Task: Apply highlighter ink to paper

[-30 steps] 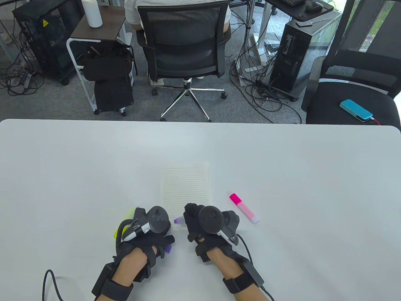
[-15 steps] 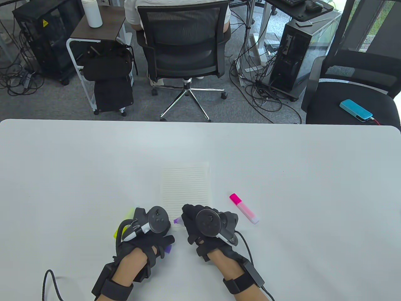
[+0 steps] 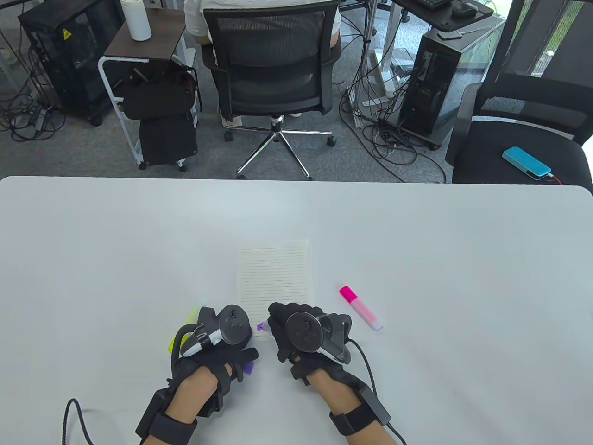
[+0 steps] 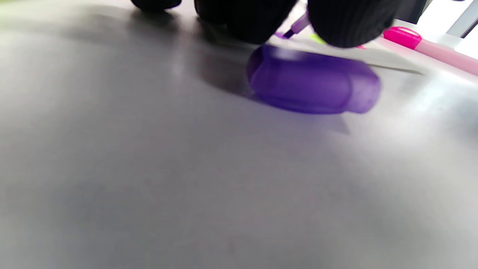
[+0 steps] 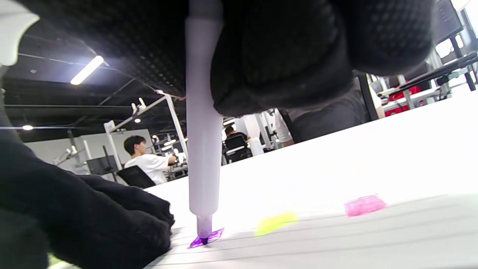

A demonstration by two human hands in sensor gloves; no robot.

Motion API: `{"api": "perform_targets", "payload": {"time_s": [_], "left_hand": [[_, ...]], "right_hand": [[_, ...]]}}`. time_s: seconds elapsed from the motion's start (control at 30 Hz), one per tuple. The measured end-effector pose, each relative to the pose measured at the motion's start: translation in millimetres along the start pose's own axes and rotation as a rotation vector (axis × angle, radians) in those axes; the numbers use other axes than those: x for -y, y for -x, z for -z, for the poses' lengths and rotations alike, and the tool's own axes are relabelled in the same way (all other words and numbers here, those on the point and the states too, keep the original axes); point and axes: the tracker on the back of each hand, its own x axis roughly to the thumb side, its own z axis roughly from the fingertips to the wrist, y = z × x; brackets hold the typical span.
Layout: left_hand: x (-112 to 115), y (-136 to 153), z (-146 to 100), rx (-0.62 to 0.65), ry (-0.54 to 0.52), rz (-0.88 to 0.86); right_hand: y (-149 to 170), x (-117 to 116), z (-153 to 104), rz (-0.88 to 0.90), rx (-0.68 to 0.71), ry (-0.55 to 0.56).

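three highlighters: purple (image 5: 203,149), pink (image 3: 361,308), yellow-green (image 3: 190,320); one paper (image 3: 274,278); one purple cap (image 4: 313,83); two hands.

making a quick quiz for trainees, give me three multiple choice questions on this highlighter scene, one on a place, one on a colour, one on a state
1. Where does the purple cap lie?
A. on the table by the left hand
B. on the paper
C. on the chair

2. What colour is the highlighter in the right hand?
A. pink
B. purple
C. green

3. How is the pink highlighter?
A. capped, lying right of the paper
B. uncapped
C. held

Answers: 1 A, the left wrist view shows it on the tabletop. 2 B, its tip makes a purple mark. 3 A, cap on, untouched.
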Motion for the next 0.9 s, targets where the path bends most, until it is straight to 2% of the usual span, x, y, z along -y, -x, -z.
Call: {"api": "perform_targets", "payload": {"time_s": [0.07, 0.13, 0.4, 0.57, 0.77, 0.9], "left_hand": [[0.0, 0.0, 0.0, 0.0, 0.0, -0.001], [0.1, 0.0, 0.0, 0.0, 0.0, -0.001], [0.1, -0.1, 0.1, -0.001, 0.0, -0.001], [0.1, 0.0, 0.2, 0.0, 0.001, -0.001], [0.3, 0.1, 0.3, 0.0, 0.001, 0.0], [0.4, 0.1, 0.3, 0.0, 0.001, -0.001]], "right_hand": [[0.5, -2.0, 0.8, 0.037, -0.001, -0.03], [2.1, 0.5, 2.7, -0.015, -0.021, -0.065], [2.8, -0.5, 2.2, 0.011, -0.011, -0.05], [3.7, 4.9, 3.5, -0.073, -0.034, -0.033], [3.0, 1.5, 3.1, -0.014, -0.021, -0.044], [2.5, 2.9, 3.4, -0.056, -0.033, -0.04]]}}
